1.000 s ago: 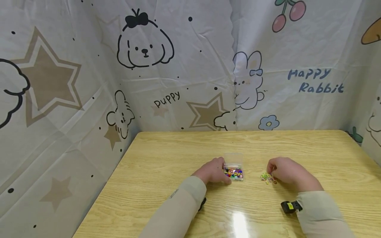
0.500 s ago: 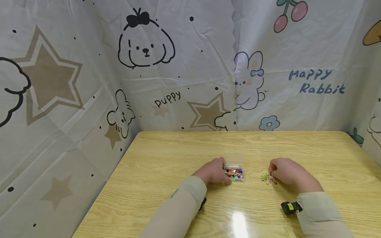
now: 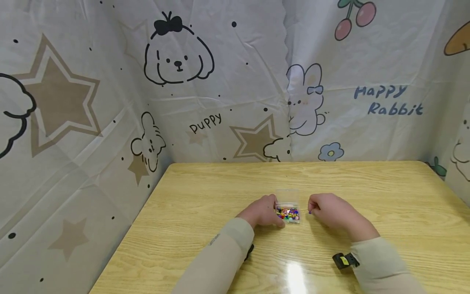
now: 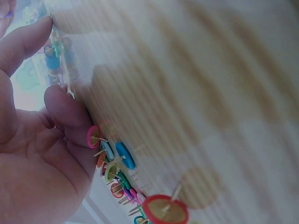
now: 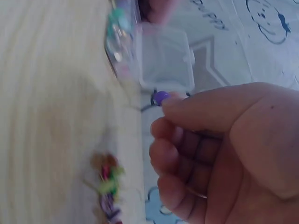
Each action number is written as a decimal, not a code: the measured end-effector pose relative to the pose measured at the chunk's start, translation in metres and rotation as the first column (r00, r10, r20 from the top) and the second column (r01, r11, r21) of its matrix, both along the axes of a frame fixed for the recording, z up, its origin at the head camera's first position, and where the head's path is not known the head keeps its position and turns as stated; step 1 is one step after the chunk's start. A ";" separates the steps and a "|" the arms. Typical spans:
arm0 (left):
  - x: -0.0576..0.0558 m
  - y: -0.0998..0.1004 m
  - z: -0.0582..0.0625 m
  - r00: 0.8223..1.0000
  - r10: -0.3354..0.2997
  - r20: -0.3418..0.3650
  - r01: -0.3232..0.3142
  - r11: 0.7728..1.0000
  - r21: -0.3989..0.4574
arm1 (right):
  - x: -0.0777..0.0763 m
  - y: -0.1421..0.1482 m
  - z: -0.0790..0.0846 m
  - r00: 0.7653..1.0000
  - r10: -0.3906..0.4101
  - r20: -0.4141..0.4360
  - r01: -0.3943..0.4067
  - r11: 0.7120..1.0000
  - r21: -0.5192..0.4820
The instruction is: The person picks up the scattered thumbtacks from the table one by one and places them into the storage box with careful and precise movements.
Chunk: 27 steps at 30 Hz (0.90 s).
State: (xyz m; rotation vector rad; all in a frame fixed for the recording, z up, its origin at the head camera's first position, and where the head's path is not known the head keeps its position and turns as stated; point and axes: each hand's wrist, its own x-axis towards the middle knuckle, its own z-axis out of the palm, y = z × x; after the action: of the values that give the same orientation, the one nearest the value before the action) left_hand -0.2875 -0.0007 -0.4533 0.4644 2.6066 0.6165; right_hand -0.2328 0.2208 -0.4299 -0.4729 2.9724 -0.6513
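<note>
A small clear plastic box (image 3: 288, 213) stands on the table, its transparent lid (image 5: 164, 58) raised and colourful thumbtacks inside. My left hand (image 3: 262, 211) holds the box from its left side, thumb at the front corner and fingers behind. In the right wrist view, a purple thumbtack (image 5: 161, 97) is pinched between the thumb and index finger of my right hand (image 3: 335, 212), just right of the box. Loose thumbtacks (image 5: 108, 186) lie in a blurred pile near that hand; the head view hides them behind it. More thumbtacks (image 4: 125, 155) lie on the table beside my left palm.
The wood-grain table (image 3: 205, 192) reaches back to a white printed cloth (image 3: 249, 81) with cartoon animals and stars. Cloth also hangs along the left and right sides. A black wrist camera (image 3: 345, 261) is strapped by the right sleeve.
My right hand has left the loose pile and moved left toward the box, carrying the purple thumbtack. My left hand and the box have stayed in place.
</note>
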 end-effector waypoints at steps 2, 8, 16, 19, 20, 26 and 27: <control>0.000 0.000 0.000 1.000 -0.001 -0.002 0.001 1.000 0.002 | -0.001 -0.006 -0.002 1.000 0.009 -0.017 -0.009 1.000 -0.006; -0.001 0.000 -0.001 1.000 -0.012 -0.008 0.012 1.000 0.002 | -0.002 -0.019 -0.008 1.000 0.016 -0.014 -0.016 0.999 -0.041; -0.001 0.000 -0.001 1.000 -0.021 -0.014 0.021 1.000 -0.004 | 0.000 -0.029 -0.009 0.999 0.024 -0.026 -0.025 0.998 -0.052; 0.000 0.000 0.000 1.000 -0.021 -0.015 0.021 1.000 -0.011 | 0.000 -0.031 -0.011 0.999 0.023 -0.030 -0.024 0.999 -0.034; 0.000 0.000 0.000 1.000 -0.021 -0.015 0.021 1.000 -0.012 | 0.000 -0.032 -0.012 0.999 0.019 -0.031 -0.020 0.999 -0.026; -0.001 0.001 0.000 1.000 -0.020 -0.016 0.020 1.000 -0.009 | -0.002 -0.028 -0.012 0.999 0.008 -0.043 -0.009 1.000 -0.007; -0.001 0.001 0.000 1.000 -0.018 -0.015 0.018 1.000 -0.003 | -0.002 -0.026 -0.011 0.999 0.001 -0.038 -0.001 1.000 -0.010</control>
State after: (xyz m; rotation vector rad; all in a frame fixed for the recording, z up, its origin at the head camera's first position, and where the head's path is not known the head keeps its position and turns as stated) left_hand -0.2881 0.0004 -0.4537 0.4929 2.6142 0.6056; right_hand -0.2347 0.1947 -0.4413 -0.4931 3.0051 -0.6656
